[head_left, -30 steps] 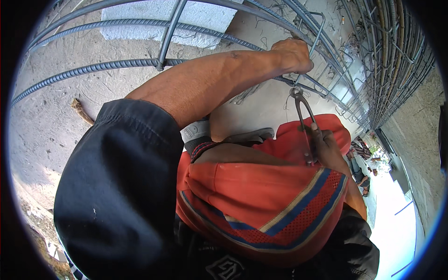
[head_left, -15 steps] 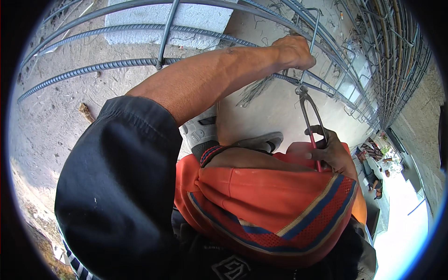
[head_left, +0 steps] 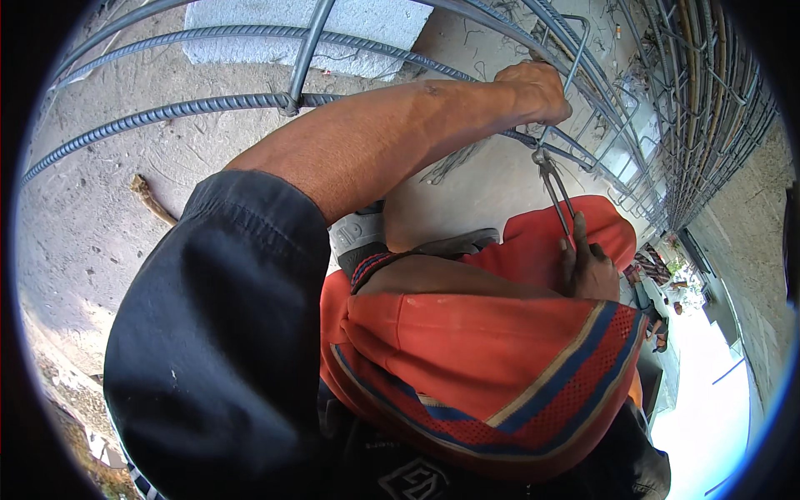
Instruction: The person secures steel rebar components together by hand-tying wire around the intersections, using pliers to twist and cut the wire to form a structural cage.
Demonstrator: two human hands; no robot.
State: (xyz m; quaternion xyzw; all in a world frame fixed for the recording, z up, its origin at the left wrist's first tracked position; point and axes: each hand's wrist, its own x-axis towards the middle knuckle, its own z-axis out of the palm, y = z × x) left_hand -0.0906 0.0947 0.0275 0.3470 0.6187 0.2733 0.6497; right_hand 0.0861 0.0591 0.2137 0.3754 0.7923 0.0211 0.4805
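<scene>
Dusty floor (head_left: 100, 225) of a work area, bent by the lens; left to right: piece of wood (head_left: 150, 198), lying loose; ribbed steel bars (head_left: 192, 104), sweeping across the top; black sleeve (head_left: 225, 317), plain, around the left arm; pale slab (head_left: 292, 33), flat beyond the nearest bar, purpose not evident; steel crosspiece (head_left: 310, 54), set across the bars, presumably for keeping an even gap; white angular emblem (head_left: 414, 480) on black clothing at the lower edge, small lettering nearby too faint for reading; tie wires (head_left: 454, 162), bunched on the floor beside the forearm, perhaps for easy reach; left hand (head_left: 533, 90), over the bars near a bent corner, fingers curled out of sight, probably for steadying, impossible to tell whether closed on a bar; pincers (head_left: 553, 187), red-handled, head up at the lower bar; right hand (head_left: 590, 265), wrapped around the handles well below the head, likely for leverage; bundle of bars (head_left: 708, 100) at far right, densely gathered, with no legible marking
</scene>
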